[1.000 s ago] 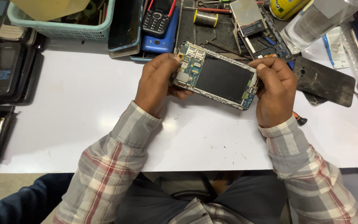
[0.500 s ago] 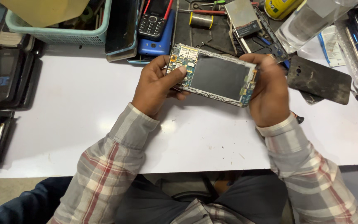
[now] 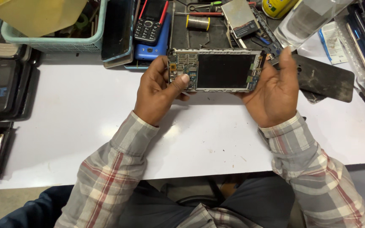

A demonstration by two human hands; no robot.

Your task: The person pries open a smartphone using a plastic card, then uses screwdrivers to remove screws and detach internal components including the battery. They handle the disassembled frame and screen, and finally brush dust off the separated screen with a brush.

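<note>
I hold an opened smartphone (image 3: 224, 71) with its back cover off, level above a white table (image 3: 77, 122). Its circuit board shows at the left end and a dark rectangular panel fills the middle. My left hand (image 3: 157, 93) grips the left end, thumb pressed on the circuit board. My right hand (image 3: 275, 90) cradles the right end from below, fingers wrapped around the edge.
A teal basket (image 3: 51, 42) stands at the back left beside stacked phones (image 3: 5, 76). A keypad phone (image 3: 151, 21), a solder spool (image 3: 198, 22) and tools lie behind the smartphone. A dark back cover (image 3: 324, 78) lies right of my hand, a clear plastic bottle (image 3: 305, 21) behind it.
The smartphone has turned from a tilt to lying level, and both hands have shifted slightly with it. My left thumb now rests on the circuit board.
</note>
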